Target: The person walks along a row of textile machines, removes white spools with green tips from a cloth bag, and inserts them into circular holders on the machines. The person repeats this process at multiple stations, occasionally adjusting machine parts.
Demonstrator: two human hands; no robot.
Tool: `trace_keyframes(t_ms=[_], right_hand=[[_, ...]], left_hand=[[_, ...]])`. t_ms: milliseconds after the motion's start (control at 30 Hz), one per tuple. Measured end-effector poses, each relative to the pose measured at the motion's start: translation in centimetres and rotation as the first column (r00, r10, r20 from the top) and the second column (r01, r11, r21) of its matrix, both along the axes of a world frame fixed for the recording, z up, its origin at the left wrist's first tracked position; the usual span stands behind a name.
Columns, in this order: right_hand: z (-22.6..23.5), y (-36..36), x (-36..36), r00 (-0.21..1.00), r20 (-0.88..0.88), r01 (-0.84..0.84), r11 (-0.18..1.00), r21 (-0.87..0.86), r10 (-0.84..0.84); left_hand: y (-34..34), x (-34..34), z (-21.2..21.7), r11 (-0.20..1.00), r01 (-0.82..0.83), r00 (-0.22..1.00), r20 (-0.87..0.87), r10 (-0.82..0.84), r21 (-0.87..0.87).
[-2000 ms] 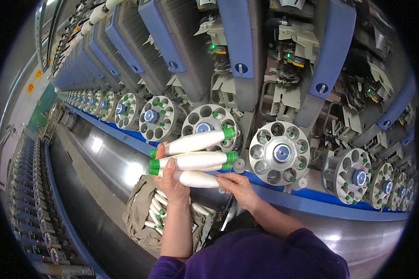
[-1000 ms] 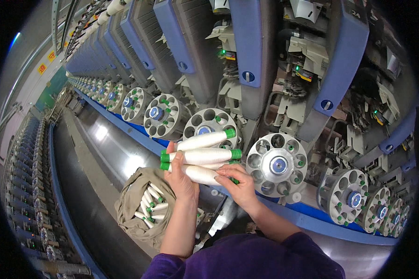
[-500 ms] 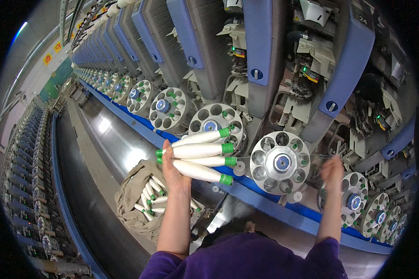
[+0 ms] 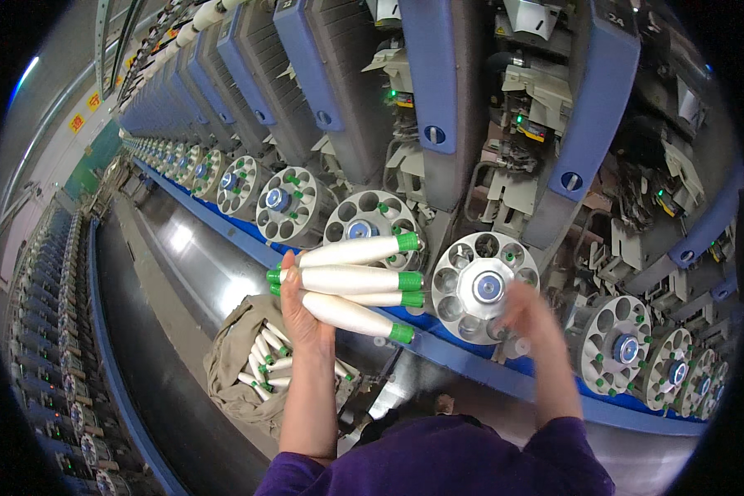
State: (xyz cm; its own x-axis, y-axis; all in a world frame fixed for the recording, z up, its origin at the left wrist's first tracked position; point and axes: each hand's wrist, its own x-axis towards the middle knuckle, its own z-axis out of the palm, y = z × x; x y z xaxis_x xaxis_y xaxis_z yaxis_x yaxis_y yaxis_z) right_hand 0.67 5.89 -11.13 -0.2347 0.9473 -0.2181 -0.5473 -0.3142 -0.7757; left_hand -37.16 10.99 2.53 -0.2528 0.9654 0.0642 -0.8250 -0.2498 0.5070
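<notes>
My left hand (image 4: 306, 318) grips several white yarn bobbins (image 4: 360, 279) with green tube ends. They fan out to the right, the thumb lying across their left ends. My right hand (image 4: 533, 314), smeared by motion, is over the lower right edge of a round bobbin magazine (image 4: 469, 288). This magazine has a ring of round pockets and a blue hub, with green bobbin tips showing in some pockets. Whether my right fingers hold anything cannot be made out.
A cloth-lined container (image 4: 231, 347) with more bobbins stands lower left. Other magazines (image 4: 612, 347) line a blue rail (image 4: 463, 355) on both sides. Tall blue-grey winding units (image 4: 430, 74) rise behind them. Another machine row (image 4: 66, 355) runs along the far left.
My right hand has swung left from the units beyond the magazine to the magazine's lower right edge. My left hand still holds the bobbins, nearly in place. The view has shifted slightly.
</notes>
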Motion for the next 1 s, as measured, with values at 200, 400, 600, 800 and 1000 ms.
trace_keyframes(t_ms=[200, 400, 600, 800, 1000], right_hand=[[7.4, -0.3, 5.5, 0.554, -0.367, 0.818, 0.570, 0.075, -0.747], [5.5, 0.2, -6.6, 0.767, 0.361, -0.558, 0.829, -0.035, 0.531], [5.6, -2.0, 1.5, 0.874, 0.477, 0.207, 0.962, -0.181, -0.098], [8.0, -1.4, -2.2, 0.837, 0.548, -0.090, 0.989, 0.121, 0.009], [10.2, -0.8, -4.0, 0.873, 0.482, -0.158, 0.976, 0.146, 0.069]], left_hand=[[-0.3, 1.6, -1.3, 0.998, 0.060, 0.993, -0.104, -0.060, -0.007], [1.1, 4.9, -1.9, 0.969, 0.195, 0.975, -0.080, -0.209, -0.154], [4.3, 7.1, -5.3, 0.961, 0.184, 0.807, -0.527, -0.268, -0.208], [4.7, 15.1, -10.9, 0.986, -0.166, 0.445, -0.894, 0.050, -0.027], [-0.1, 17.8, -12.1, 0.991, -0.133, 0.370, -0.927, 0.058, 0.009]])
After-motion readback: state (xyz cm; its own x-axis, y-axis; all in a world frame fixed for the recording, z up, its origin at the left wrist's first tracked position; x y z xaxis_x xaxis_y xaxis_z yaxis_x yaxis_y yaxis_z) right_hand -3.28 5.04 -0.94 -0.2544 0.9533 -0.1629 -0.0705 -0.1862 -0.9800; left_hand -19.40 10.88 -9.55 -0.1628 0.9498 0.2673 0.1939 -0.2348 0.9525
